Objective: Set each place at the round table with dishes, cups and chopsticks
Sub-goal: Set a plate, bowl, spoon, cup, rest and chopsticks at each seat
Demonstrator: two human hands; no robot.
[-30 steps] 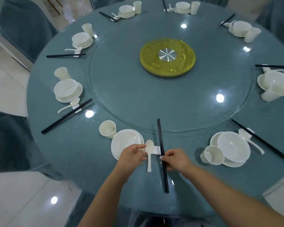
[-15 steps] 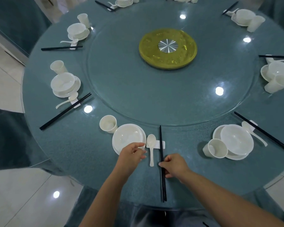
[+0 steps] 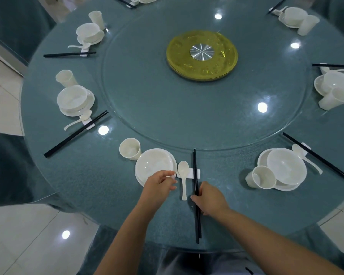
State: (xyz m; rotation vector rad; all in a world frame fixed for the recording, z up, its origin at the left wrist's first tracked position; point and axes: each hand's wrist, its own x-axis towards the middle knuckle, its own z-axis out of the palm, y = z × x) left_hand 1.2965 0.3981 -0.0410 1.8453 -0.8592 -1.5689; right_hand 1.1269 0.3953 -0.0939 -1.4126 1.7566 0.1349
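Comparing with a second ago: the left hand [image 3: 159, 184] has come off the spoon and rest and now hovers over the near edge of the bowl, fingers loosely curled, holding nothing. The right hand [image 3: 209, 197] has slid back down the chopsticks toward the counter edge, fingers curled against the pair near mid-length; whether it truly pinches them I cannot tell. The chopsticks have shifted nearer the person, far tips now short of the glass turntable [image 3: 187, 120].

Near place setting, left to right on the blue-green counter [image 3: 91, 179]: white cup [image 3: 130, 148], upright, just beside the bowl. White bowl [image 3: 154, 165] sitting on a plate [image 3: 174, 158], only a sliver of plate rim showing. White spoon [image 3: 183, 175], scoop on the small white rest [image 3: 189, 173], handle pointing toward the person. Black chopsticks [image 3: 196, 215], two together, lying across the rest's right end and running straight toward the counter edge.
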